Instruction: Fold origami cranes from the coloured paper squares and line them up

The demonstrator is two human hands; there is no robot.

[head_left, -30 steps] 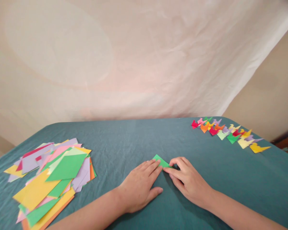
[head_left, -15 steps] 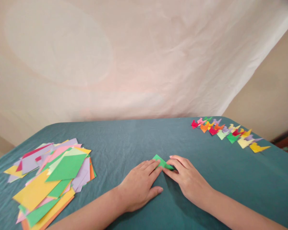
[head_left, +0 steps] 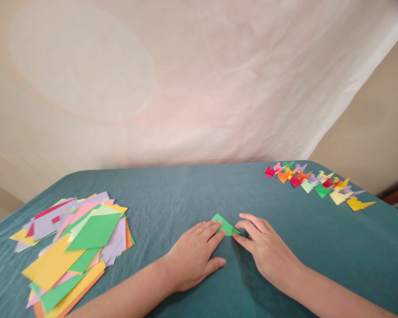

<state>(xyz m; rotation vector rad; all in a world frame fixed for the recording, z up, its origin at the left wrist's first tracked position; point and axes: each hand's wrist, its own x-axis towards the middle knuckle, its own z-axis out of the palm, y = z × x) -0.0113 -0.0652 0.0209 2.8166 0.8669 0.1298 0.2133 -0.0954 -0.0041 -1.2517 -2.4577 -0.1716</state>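
Note:
A small folded green paper [head_left: 224, 224] lies on the teal tablecloth [head_left: 172, 194] in front of me. My left hand [head_left: 194, 256] rests flat on the cloth, fingers stretched out, with its fingertips pressing the paper's left part. My right hand [head_left: 263, 249] lies flat too, fingers extended, its fingertips touching the paper's right edge. Most of the paper is hidden under the fingers of both hands.
A loose pile of coloured paper squares [head_left: 74, 245] sits at the left near the table's edge. A row of several small folded paper figures [head_left: 318, 183] lies at the far right. A cream cloth backdrop [head_left: 185, 79] hangs behind the table.
My right hand has flattened and slid a little to the right along the green paper. The left hand stays in place, still pressing the paper.

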